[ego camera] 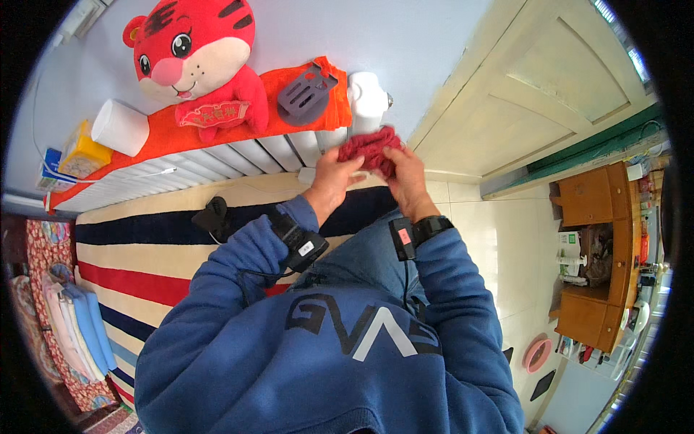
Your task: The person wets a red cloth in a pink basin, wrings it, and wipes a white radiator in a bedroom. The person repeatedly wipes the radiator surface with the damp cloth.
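Both of my hands grip a bunched, dark red cloth [370,147] in front of the radiator's right end. My left hand [332,176] has its thumb and fingers on the cloth's left side. Its lower fingers point to the right, below the cloth. On the other side my right hand [407,176] pinches the cloth's right part, thumb on top. The cloth is crumpled, so its shape cannot be told. Just behind it stands the white radiator valve [367,100]. Black devices are strapped to both wrists.
An orange cloth [160,130] covers the white radiator [238,158]. On it sit a red plush tiger [217,59], a grey slotted metal stand [308,92], a white paper roll [120,127] and a yellow box [85,152]. A striped bedspread [135,255] lies below. A wooden desk [588,325] stands right.
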Action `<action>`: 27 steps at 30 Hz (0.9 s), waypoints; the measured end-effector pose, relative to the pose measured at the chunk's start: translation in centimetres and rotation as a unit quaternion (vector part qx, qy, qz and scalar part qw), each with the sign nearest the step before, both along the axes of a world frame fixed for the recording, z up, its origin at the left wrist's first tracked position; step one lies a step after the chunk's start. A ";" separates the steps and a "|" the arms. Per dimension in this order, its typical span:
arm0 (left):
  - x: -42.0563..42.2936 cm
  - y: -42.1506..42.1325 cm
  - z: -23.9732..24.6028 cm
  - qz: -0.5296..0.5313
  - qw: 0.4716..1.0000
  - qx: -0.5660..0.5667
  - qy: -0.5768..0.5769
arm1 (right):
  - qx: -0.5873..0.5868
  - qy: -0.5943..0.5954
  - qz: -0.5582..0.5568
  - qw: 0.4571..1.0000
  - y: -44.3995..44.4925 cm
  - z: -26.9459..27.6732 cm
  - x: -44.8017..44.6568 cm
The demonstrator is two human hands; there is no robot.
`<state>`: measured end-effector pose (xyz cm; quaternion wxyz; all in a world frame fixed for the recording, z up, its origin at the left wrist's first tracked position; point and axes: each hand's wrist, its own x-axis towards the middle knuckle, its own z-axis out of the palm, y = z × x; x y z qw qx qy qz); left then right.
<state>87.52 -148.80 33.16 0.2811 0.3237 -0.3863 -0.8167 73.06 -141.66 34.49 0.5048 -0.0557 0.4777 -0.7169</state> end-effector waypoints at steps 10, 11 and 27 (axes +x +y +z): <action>0.1 -1.1 -3.8 -0.019 0.994 0.110 -0.005 | 0.118 -0.019 0.002 0.993 -2.4 -3.9 0.8; 0.1 -0.7 -2.5 -0.015 0.994 0.102 0.022 | 0.108 0.017 -0.003 0.994 -2.2 -2.6 0.7; 4.5 1.8 -2.6 -0.036 0.988 0.147 0.008 | 0.049 -0.072 0.108 0.990 2.2 -1.0 4.7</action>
